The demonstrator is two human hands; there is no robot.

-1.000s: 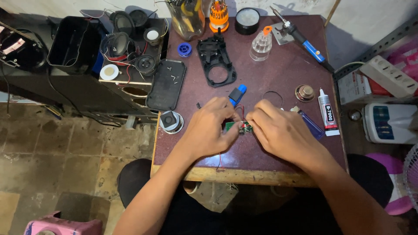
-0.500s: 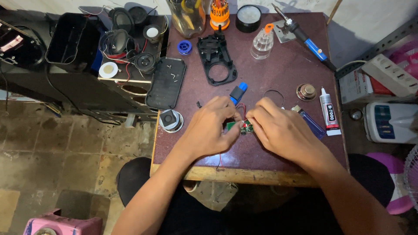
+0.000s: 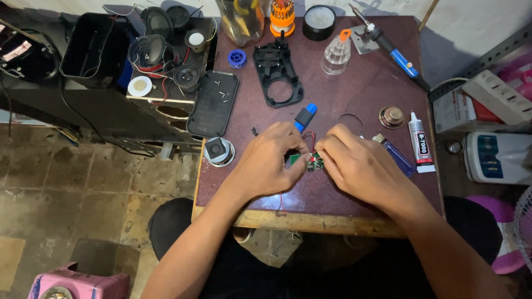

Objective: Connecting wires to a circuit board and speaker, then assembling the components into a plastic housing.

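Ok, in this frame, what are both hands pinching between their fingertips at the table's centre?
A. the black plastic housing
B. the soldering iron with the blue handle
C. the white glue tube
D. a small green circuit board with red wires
D: the left hand and right hand meet on the small green circuit board; the soldering iron, glue tube and black plastic housing lie untouched.

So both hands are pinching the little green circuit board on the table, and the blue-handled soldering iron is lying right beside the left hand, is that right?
Not quite. Both hands, left hand and right hand, do pinch the green circuit board over the table. But the head view shows the soldering iron lying far off at the table's back right corner, nearer the right hand's side, not beside the left hand.
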